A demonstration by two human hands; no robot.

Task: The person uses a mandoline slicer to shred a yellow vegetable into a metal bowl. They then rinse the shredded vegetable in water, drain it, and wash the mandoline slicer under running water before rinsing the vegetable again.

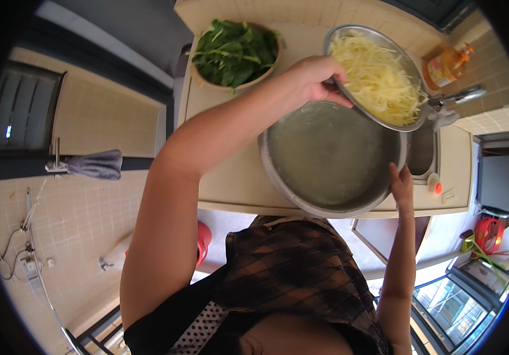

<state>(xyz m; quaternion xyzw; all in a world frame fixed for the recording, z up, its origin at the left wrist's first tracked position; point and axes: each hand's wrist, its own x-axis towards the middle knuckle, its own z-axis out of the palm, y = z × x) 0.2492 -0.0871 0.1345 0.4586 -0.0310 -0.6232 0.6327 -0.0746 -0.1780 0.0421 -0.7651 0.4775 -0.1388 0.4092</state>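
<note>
My left hand (323, 82) grips the near left rim of a metal bowl (332, 37) heaped with pale yellow shredded vegetable (376, 77). That bowl is tilted above the far side of a large round metal basin (276, 171). Cloudy water (330, 151) fills much of the basin. My right hand (402, 184) holds the basin's rim at its near right side, thumb and fingers on the edge. At the back left stands a round bowl (203, 82) full of green leafy vegetables (236, 53), touched by neither hand.
A sink (423, 153) with a metal faucet (458, 95) lies to the right of the basin. An orange pump bottle (445, 69) stands behind the faucet. A small white bottle with a red cap (434, 185) sits on the counter (230, 188) by the sink.
</note>
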